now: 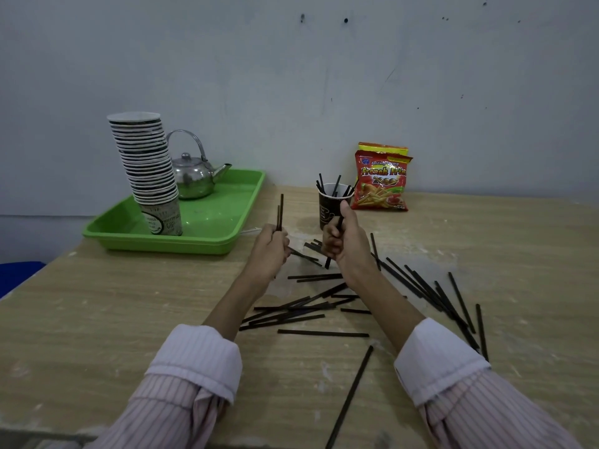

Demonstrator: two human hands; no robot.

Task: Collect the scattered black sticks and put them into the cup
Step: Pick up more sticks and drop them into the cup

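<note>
A dark paper cup [325, 207] stands at the back middle of the wooden table with several black sticks [335, 186] upright in it. My left hand [270, 249] is closed around two black sticks [280, 211] that point straight up, left of the cup. My right hand [343, 239] is raised just in front of the cup and grips a black stick [328, 262] whose lower end pokes out below the fist. Several more black sticks [304, 314] lie scattered on the table between and right of my forearms.
A green tray [220, 222] at the back left holds a tall leaning stack of paper cups [147, 170] and a metal teapot [194, 178]. Snack bags [382, 179] lean on the wall right of the cup. One long stick [351, 393] lies near the front edge.
</note>
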